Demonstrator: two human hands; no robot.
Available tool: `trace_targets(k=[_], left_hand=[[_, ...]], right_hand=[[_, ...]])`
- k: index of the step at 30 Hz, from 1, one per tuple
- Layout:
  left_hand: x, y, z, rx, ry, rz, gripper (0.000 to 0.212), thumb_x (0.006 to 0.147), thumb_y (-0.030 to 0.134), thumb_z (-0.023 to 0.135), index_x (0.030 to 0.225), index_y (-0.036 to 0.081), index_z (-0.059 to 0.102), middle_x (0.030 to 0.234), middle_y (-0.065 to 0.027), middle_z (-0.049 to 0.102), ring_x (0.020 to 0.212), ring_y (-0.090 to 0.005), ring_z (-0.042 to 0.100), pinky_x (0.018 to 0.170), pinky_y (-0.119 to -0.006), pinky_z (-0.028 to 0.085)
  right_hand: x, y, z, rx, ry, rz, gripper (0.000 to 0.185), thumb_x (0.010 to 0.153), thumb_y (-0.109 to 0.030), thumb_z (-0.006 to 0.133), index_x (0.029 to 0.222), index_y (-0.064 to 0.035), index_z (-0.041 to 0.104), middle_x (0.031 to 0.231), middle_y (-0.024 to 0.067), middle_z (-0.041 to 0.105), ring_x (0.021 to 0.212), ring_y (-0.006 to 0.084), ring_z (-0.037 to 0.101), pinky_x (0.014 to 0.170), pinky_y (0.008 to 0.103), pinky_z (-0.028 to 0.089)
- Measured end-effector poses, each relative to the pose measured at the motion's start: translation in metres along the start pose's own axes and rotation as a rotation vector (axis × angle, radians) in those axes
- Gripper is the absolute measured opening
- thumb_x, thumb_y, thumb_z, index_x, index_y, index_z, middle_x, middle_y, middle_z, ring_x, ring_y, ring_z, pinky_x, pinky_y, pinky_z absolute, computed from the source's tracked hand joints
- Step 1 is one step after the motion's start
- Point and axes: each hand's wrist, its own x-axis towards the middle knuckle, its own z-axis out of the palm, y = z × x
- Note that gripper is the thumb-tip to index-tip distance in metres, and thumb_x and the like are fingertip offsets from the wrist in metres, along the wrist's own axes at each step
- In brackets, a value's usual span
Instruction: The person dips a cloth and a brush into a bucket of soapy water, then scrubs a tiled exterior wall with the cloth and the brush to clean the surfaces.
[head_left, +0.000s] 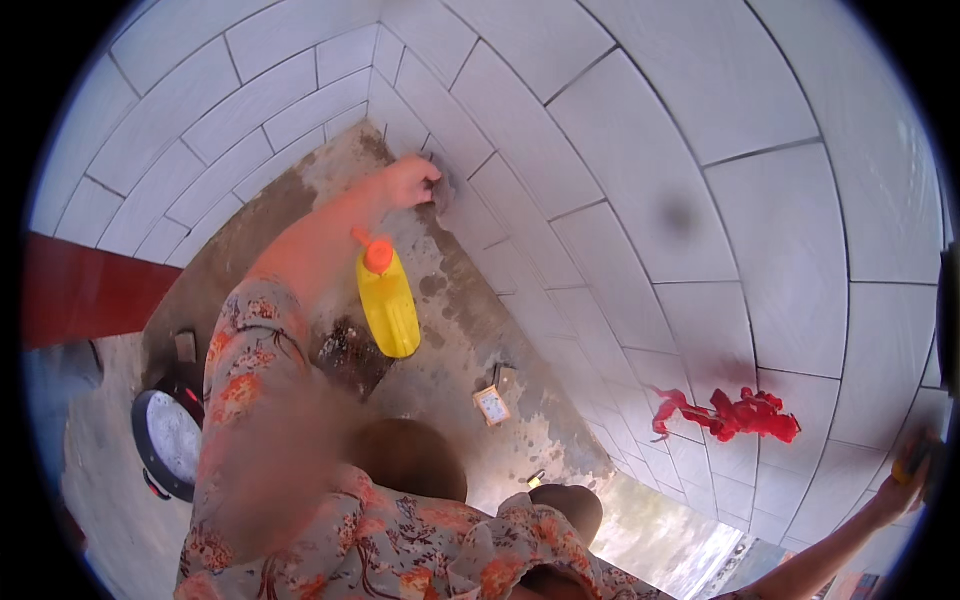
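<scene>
My left hand (409, 182) reaches to the foot of the white tiled wall (525, 217), close to the corner. Its fingers are curled at the tile, and whether anything is inside them is hidden. Off at the far right, my right hand (896, 495) grips a yellow-and-dark object (909, 459), perhaps a scrubber, at the wall; the rim of the view partly cuts it off. Below my left forearm stands a yellow plastic jug (390, 307) with an orange cap (378, 256).
A black basin (139, 427) of foamy water sits on the concrete floor (457, 322) at left. Near my knees lie a small printed packet (491, 405) and a small yellow-and-dark item (535, 480). Something red and ruffled (750, 416) is on the right wall.
</scene>
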Motion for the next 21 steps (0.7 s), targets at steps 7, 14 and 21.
trace_targets(k=[7, 14, 21], left_hand=[[-0.013, 0.049, 0.019, 0.233, -0.064, 0.064, 0.005, 0.076, 0.009, 0.051, 0.076, 0.006, 0.055, 0.073, -0.0068, 0.054, 0.069, -0.019, 0.052, 0.064, -0.033, 0.044], [-0.11, 0.101, 0.134, 0.503, 0.199, 0.472, 0.032, 0.073, 0.008, 0.048, 0.104, 0.002, 0.044, 0.104, -0.0093, 0.047, 0.094, -0.021, 0.045, 0.086, -0.033, 0.037], [-0.173, 0.111, 0.263, 0.892, 0.09, 1.24, 0.053, 0.076, 0.013, 0.048, 0.124, -0.001, 0.031, 0.124, -0.0138, 0.033, 0.116, -0.0238, 0.031, 0.097, -0.033, 0.023]], right_hand=[[0.001, -0.009, -0.01, 0.201, -0.102, 0.043, 0.035, 0.077, -0.011, 0.054, 0.109, 0.0019, 0.047, 0.1, 0.0116, 0.053, 0.085, 0.0165, 0.053, 0.065, 0.0269, 0.048], [-0.014, -0.051, 0.047, 0.287, -0.115, -0.033, 0.033, 0.069, -0.011, 0.058, 0.098, 0.0011, 0.049, 0.084, 0.008, 0.055, 0.073, 0.0129, 0.052, 0.059, 0.0239, 0.044], [-0.012, -0.072, 0.044, 0.266, -0.21, -0.106, 0.02, 0.06, -0.005, 0.06, 0.079, -0.002, 0.052, 0.067, 0.0076, 0.054, 0.059, 0.0166, 0.051, 0.057, 0.0281, 0.042]])
